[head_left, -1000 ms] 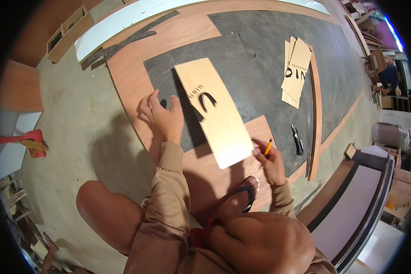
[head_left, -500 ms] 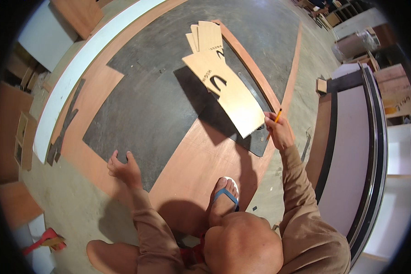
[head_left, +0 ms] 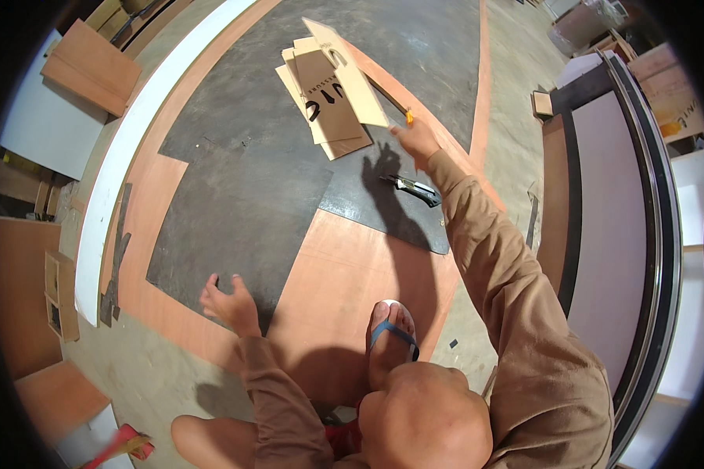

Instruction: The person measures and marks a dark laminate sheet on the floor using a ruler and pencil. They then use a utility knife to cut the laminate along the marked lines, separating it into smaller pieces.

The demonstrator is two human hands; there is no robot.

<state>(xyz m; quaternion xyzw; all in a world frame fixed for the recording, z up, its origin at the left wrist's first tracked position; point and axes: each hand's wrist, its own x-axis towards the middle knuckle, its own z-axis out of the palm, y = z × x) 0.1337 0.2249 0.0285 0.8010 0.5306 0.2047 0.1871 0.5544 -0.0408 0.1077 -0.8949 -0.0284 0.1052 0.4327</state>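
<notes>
My right hand (head_left: 417,142) pinches the near end of a thin tan board (head_left: 352,82) with dark printing, which stands tilted on edge. A yellow pencil (head_left: 409,116) is also held in that hand, its end poking up past the fingers. Beside the tilted board, similar tan boards (head_left: 332,117) lie in a loose stack on a dark grey sheet (head_left: 235,211). On the sheet, below my right forearm, rests a utility knife (head_left: 416,191). My left hand (head_left: 231,306) hovers over the sheet's near left part, fingers apart and holding nothing.
Under the dark sheet lies a reddish plywood panel (head_left: 368,273), where my sandalled foot stands. A long wooden strip (head_left: 430,129) runs along the right. Dark offcuts (head_left: 116,262) and a long white board (head_left: 145,109) lie left. A black-edged panel (head_left: 610,203) stands at right.
My right hand has moved away from me and left, turning the board from nearly flat to steeply tilted. The utility knife and lower stack are now uncovered. My left hand has shifted slightly right.
</notes>
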